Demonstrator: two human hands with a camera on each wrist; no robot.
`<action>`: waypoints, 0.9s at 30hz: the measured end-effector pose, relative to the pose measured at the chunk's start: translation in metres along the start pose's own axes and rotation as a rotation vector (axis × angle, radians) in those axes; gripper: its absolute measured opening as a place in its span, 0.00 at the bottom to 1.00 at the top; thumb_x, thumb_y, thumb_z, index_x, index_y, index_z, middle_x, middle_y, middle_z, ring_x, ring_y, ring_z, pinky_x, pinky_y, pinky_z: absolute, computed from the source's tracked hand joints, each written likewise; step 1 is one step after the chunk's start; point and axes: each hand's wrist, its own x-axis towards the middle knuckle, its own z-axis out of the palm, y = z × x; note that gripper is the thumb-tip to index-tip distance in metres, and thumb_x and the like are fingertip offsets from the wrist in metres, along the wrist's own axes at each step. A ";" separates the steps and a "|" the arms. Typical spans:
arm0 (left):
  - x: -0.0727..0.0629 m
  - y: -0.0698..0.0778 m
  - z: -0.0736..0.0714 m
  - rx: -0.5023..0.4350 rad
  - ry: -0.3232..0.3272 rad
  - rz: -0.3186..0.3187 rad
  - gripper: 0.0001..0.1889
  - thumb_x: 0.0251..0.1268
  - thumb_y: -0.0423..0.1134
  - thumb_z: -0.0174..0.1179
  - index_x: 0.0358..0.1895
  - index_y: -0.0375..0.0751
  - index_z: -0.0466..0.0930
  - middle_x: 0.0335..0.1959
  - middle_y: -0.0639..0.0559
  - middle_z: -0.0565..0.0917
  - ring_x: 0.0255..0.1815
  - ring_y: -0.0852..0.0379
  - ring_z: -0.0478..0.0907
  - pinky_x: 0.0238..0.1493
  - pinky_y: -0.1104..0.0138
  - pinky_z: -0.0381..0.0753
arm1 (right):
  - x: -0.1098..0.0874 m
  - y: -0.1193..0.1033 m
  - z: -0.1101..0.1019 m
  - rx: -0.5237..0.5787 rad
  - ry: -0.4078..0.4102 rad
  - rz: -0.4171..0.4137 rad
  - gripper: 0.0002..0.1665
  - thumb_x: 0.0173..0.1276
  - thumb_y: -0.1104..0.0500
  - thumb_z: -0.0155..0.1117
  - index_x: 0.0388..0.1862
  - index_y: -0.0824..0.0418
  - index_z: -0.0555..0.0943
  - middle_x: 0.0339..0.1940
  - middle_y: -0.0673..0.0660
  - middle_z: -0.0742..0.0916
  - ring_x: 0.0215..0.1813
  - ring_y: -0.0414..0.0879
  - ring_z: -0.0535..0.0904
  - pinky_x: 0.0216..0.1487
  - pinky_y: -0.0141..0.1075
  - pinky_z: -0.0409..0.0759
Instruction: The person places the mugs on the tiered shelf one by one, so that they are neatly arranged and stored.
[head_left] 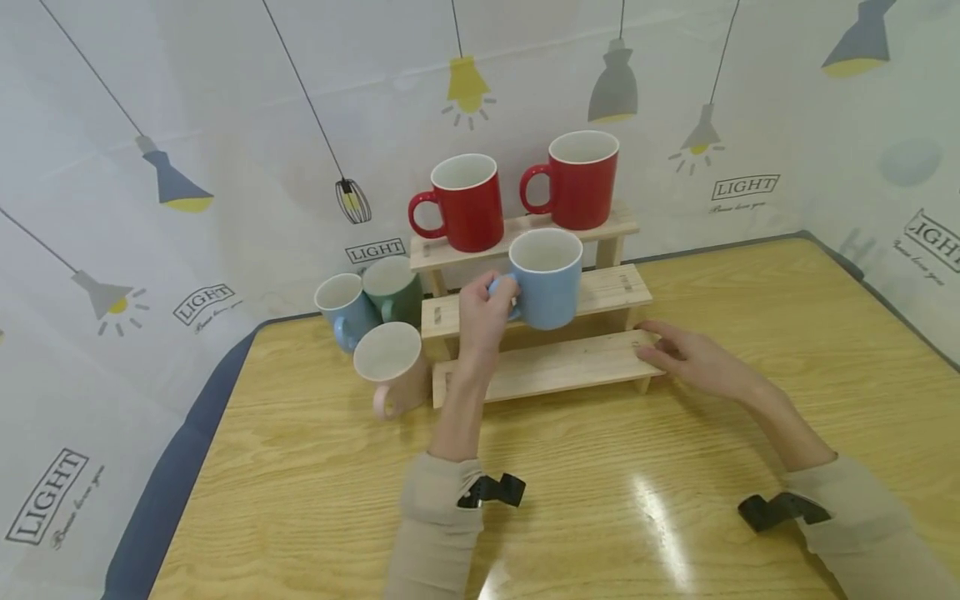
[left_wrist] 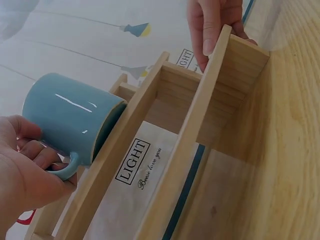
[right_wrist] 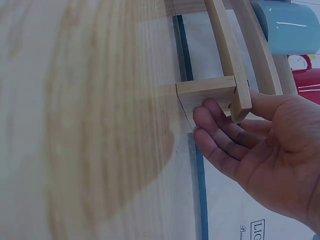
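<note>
By its handle, my left hand [head_left: 482, 321] grips a light blue mug [head_left: 551, 287], white inside and upright, at the middle tier of a three-step wooden rack [head_left: 562, 367]. In the left wrist view the base of the mug [left_wrist: 70, 112] lies close to the middle board; whether it touches is unclear. My right hand [head_left: 697, 362] holds the right end of the lowest board, thumb on top and the other fingers curled by the end support [right_wrist: 207, 87]. Two red mugs, one on the left [head_left: 474, 212] and one on the right [head_left: 588, 187], stand on the top tier.
Left of the rack, a pale pink mug [head_left: 405, 375], another light blue mug [head_left: 352, 312] and a green mug [head_left: 401, 296] stand close together on the wood-grain table [head_left: 300, 500]. A white cloth printed with lamps [head_left: 262, 183] hangs behind the table.
</note>
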 end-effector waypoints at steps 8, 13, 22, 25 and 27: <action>0.007 -0.006 0.011 0.011 -0.056 -0.013 0.14 0.52 0.30 0.52 0.15 0.47 0.60 0.13 0.57 0.59 0.18 0.60 0.56 0.28 0.67 0.58 | 0.001 -0.001 0.000 0.001 0.001 -0.001 0.35 0.81 0.52 0.53 0.75 0.73 0.60 0.52 0.66 0.85 0.49 0.53 0.83 0.49 0.50 0.80; 0.015 -0.008 0.020 0.031 -0.113 -0.035 0.14 0.53 0.30 0.52 0.16 0.46 0.60 0.13 0.57 0.59 0.18 0.60 0.56 0.28 0.67 0.58 | 0.000 0.001 0.001 0.004 0.004 0.001 0.35 0.81 0.53 0.52 0.75 0.73 0.59 0.53 0.68 0.85 0.51 0.55 0.83 0.50 0.51 0.80; 0.029 -0.012 0.038 0.039 -0.167 -0.031 0.13 0.53 0.31 0.52 0.16 0.46 0.61 0.14 0.58 0.60 0.18 0.60 0.56 0.25 0.68 0.56 | 0.000 0.000 0.000 0.010 0.003 0.014 0.36 0.81 0.52 0.51 0.76 0.73 0.58 0.60 0.73 0.80 0.58 0.63 0.80 0.55 0.58 0.78; 0.032 -0.014 0.041 0.038 -0.171 -0.028 0.13 0.53 0.31 0.52 0.16 0.46 0.61 0.14 0.57 0.60 0.18 0.60 0.56 0.25 0.68 0.56 | 0.000 -0.001 0.000 0.019 -0.003 0.014 0.36 0.81 0.52 0.51 0.76 0.73 0.58 0.59 0.73 0.81 0.57 0.62 0.81 0.54 0.57 0.79; 0.034 -0.014 0.042 0.038 -0.171 -0.025 0.13 0.52 0.31 0.52 0.16 0.45 0.61 0.14 0.57 0.60 0.18 0.60 0.56 0.24 0.68 0.56 | 0.000 -0.001 0.000 0.022 -0.007 0.015 0.36 0.81 0.52 0.51 0.76 0.73 0.58 0.58 0.72 0.82 0.55 0.60 0.82 0.53 0.56 0.79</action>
